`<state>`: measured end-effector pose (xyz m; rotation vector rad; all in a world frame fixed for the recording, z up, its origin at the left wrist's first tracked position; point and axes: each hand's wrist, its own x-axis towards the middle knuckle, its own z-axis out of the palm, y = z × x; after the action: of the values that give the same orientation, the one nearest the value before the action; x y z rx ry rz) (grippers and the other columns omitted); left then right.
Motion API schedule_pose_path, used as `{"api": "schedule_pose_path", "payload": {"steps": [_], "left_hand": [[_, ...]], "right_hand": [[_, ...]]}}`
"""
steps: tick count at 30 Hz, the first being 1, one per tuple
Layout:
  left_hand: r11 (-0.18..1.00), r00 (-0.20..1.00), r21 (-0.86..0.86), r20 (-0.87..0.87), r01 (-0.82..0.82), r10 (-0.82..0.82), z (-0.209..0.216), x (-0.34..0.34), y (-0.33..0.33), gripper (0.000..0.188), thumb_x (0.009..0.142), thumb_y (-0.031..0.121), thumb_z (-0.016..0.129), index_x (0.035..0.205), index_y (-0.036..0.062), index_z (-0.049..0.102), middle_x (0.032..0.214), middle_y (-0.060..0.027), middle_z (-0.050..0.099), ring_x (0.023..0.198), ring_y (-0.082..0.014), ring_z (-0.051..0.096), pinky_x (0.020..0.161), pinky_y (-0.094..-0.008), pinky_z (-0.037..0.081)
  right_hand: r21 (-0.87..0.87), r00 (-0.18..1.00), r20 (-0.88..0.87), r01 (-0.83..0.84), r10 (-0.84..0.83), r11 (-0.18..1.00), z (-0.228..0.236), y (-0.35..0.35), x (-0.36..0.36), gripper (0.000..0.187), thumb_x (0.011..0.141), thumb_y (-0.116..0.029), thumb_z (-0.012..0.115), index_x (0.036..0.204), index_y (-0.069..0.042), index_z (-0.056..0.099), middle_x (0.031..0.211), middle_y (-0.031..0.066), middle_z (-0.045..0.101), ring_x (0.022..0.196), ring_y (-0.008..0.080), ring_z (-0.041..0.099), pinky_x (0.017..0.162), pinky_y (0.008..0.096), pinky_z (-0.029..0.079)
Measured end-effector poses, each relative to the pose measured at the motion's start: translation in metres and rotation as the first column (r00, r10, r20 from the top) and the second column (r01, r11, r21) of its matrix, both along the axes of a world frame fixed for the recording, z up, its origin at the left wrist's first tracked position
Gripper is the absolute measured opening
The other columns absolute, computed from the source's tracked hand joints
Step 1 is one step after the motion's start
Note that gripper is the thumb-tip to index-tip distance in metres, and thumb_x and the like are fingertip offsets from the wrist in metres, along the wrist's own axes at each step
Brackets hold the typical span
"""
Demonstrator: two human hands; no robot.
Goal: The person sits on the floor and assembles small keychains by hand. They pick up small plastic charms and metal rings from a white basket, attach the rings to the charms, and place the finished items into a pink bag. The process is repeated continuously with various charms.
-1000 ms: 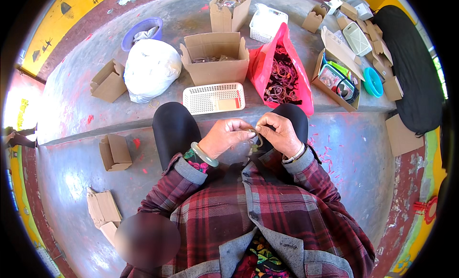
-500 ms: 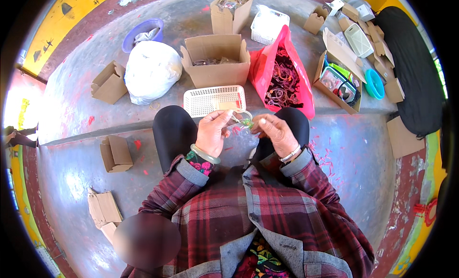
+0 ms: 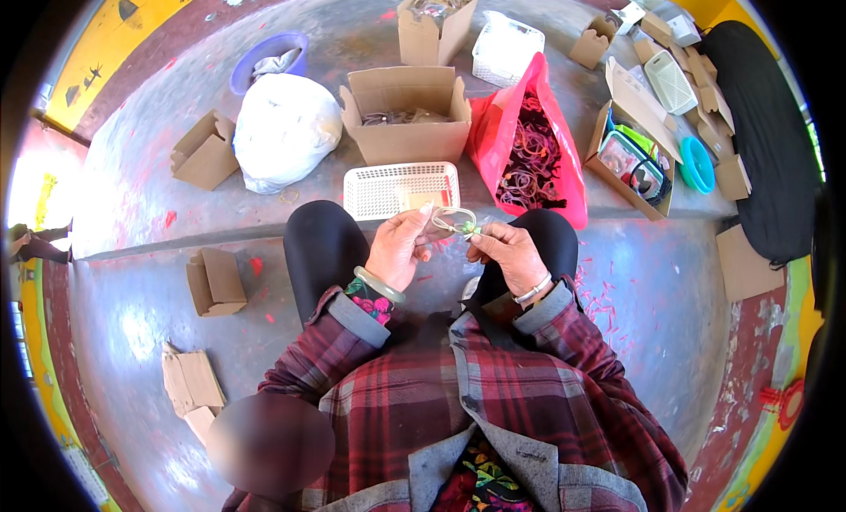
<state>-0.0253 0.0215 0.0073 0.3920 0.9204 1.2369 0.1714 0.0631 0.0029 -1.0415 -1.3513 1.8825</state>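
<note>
Between my hands, over my knees, is a looped pale cord bracelet (image 3: 447, 212) with a small green knotted part at its right end. My left hand (image 3: 398, 246) pinches the loop's left side between thumb and fingers. The fingertips of my right hand (image 3: 511, 255) close on the right end, beside the green part. Just beyond the hands sits a white plastic basket (image 3: 357, 193) with a small tan and red piece in it. Right of that basket stands a pink-red bag (image 3: 570, 181), opened wide and full of dark and pinkish cord loops (image 3: 529, 159).
A cardboard box (image 3: 405, 144) with small packed items stands on the raised step, next to a stuffed white sack (image 3: 286, 133). Further right are an open carton (image 3: 630, 190) and a teal basin (image 3: 696, 166). A small box (image 3: 214, 283) sits lower left. Red scraps litter the floor.
My right hand has turned, and its fingers now pinch the bracelet's end. The loop shows more clearly and rounder between the hands. The whole view has shifted slightly.
</note>
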Motion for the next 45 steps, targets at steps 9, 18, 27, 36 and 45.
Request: {"api": "schedule_pose_path", "payload": {"steps": [9,18,27,36,45], "left_hand": [[0.992,0.967,-0.005,-0.221,0.127,-0.125,-0.016,-0.004,0.01,0.026,0.089,0.023,0.054,0.105,0.0032,0.058,0.092,-0.0068,0.066,0.066,-0.0038,0.054,0.046,-0.0162,0.034],[0.997,0.951,0.004,-0.302,0.078,-0.073,-0.032,0.002,0.013,0.021,0.089,0.018,0.054,0.099,0.0009,0.061,0.088,-0.0072,0.067,0.057,-0.0021,0.05,0.043,-0.0156,0.034],[1.0,0.93,0.015,-0.367,0.006,-0.001,-0.023,0.008,0.015,0.024,0.089,0.02,0.055,0.098,-0.0009,0.062,0.086,-0.0069,0.066,0.056,-0.0026,0.05,0.043,-0.0157,0.035],[0.995,0.956,0.095,-0.291,-0.012,0.039,-0.021,0.003,0.013,0.041,0.09,0.035,0.051,0.111,0.0008,0.057,0.095,-0.0093,0.064,0.074,-0.0077,0.055,0.054,-0.0201,0.039],[0.992,0.992,-0.126,-0.123,-0.015,-0.001,-0.053,-0.002,0.01,0.051,0.091,0.042,0.045,0.112,-0.004,0.05,0.102,-0.0144,0.062,0.092,-0.0192,0.061,0.06,-0.0226,0.039]], "right_hand": [[-0.011,0.993,0.013,-0.12,0.12,0.993,-0.013,0.01,0.003,0.015,0.085,-0.016,0.06,0.083,-0.001,0.061,0.072,0.0041,0.062,0.066,0.0091,0.057,0.061,0.0215,0.042],[-0.074,0.999,0.035,-0.005,0.008,0.997,-0.016,0.011,-0.003,0.02,0.082,-0.021,0.064,0.088,-0.002,0.063,0.073,0.0033,0.063,0.067,0.0103,0.058,0.061,0.0228,0.039],[-0.07,0.997,0.008,0.077,-0.077,0.995,-0.018,0.011,-0.007,0.015,0.083,-0.015,0.062,0.085,-0.001,0.063,0.072,0.0056,0.064,0.064,0.0112,0.059,0.059,0.0225,0.04],[-0.114,0.987,-0.004,0.157,-0.158,0.981,-0.014,0.013,-0.004,0.014,0.084,-0.012,0.058,0.088,0.001,0.062,0.072,0.0076,0.065,0.063,0.0123,0.06,0.058,0.0224,0.041],[0.08,0.967,0.051,0.247,-0.251,0.966,0.03,0.068,-0.008,0.013,0.085,-0.009,0.055,0.087,0.001,0.063,0.071,0.0055,0.064,0.06,0.01,0.058,0.056,0.0203,0.042]]}}
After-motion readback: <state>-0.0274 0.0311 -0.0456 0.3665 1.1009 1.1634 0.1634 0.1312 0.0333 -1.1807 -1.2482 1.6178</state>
